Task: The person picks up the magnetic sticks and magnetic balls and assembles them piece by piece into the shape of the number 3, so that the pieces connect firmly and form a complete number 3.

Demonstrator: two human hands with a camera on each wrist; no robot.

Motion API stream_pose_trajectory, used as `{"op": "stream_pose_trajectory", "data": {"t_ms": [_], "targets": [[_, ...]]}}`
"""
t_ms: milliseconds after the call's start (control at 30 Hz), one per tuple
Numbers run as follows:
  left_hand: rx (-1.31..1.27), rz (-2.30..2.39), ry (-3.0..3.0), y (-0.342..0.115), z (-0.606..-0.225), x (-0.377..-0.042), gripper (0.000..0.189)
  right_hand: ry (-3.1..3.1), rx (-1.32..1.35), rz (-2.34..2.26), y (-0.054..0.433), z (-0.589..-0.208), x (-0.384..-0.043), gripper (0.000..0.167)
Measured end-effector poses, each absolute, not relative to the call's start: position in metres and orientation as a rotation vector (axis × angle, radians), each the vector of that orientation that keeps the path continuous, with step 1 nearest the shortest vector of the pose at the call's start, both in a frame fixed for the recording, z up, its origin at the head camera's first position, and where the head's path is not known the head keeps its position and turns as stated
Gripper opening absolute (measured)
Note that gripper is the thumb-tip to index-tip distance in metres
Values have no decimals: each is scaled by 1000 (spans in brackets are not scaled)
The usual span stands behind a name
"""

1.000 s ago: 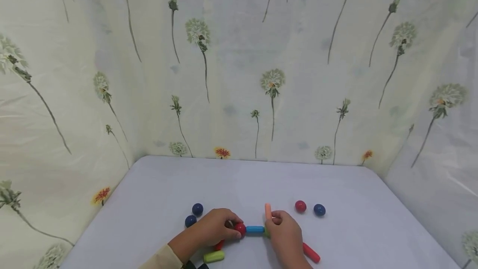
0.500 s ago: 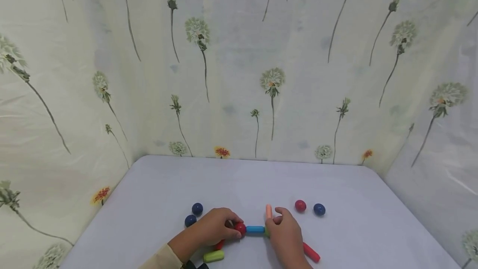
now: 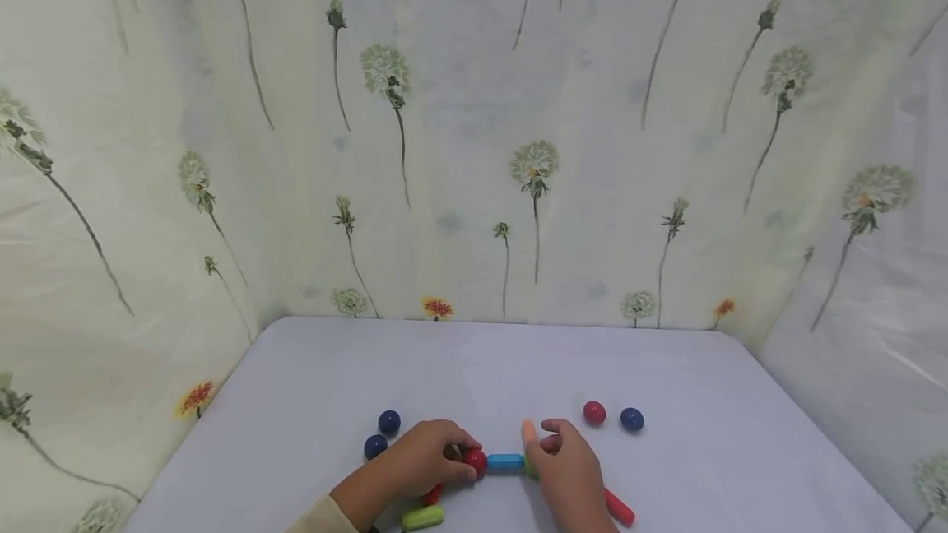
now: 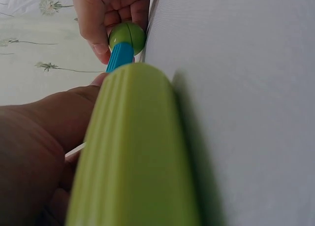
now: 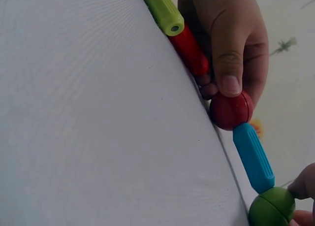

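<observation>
My left hand (image 3: 433, 457) holds a red ball (image 3: 475, 463) between thumb and fingers. From that ball a blue ribbed stick (image 3: 505, 461) runs across to a green ball (image 5: 272, 207). My right hand (image 3: 569, 467) has its thumb and fingers at the green ball, gripping it, with the index finger raised. A peach stick (image 3: 528, 431) points away from the green ball, partly behind the right thumb. Beneath my left hand lie a red stick (image 5: 189, 52) and a lime-green stick (image 3: 422, 516).
Two dark blue balls (image 3: 388, 422) sit left of the left hand. Farther right are another red ball (image 3: 594, 412) and a blue ball (image 3: 632, 419). A second red stick (image 3: 619, 507) lies beside the right hand. Behind the white table (image 3: 444, 360) hangs a flowered curtain.
My right index finger has lifted off the peach stick, which now leans slightly to the left. The left hand stays on the red ball. The head view has shifted slightly.
</observation>
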State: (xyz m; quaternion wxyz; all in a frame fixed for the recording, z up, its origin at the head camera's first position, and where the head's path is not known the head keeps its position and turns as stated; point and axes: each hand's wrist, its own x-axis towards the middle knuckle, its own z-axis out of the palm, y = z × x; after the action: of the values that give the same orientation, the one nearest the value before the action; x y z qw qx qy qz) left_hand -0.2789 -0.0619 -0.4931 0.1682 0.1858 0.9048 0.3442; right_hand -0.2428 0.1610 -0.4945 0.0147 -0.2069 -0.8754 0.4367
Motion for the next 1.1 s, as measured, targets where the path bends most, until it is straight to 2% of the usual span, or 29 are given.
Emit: {"op": "stream_pose_trajectory", "data": {"t_ms": [333, 700, 1100], "targets": [[543, 973, 2568, -62, -491, -280, 30, -2722, -566, 1323, 171, -488, -238, 47], [534, 968, 2540, -61, -488, -282, 34, -2833, -233, 967, 204, -476, -233, 31], [590, 836, 2609, -48, -474, -278, 40, -2831, -201, 946, 235, -462, -220, 26]]}}
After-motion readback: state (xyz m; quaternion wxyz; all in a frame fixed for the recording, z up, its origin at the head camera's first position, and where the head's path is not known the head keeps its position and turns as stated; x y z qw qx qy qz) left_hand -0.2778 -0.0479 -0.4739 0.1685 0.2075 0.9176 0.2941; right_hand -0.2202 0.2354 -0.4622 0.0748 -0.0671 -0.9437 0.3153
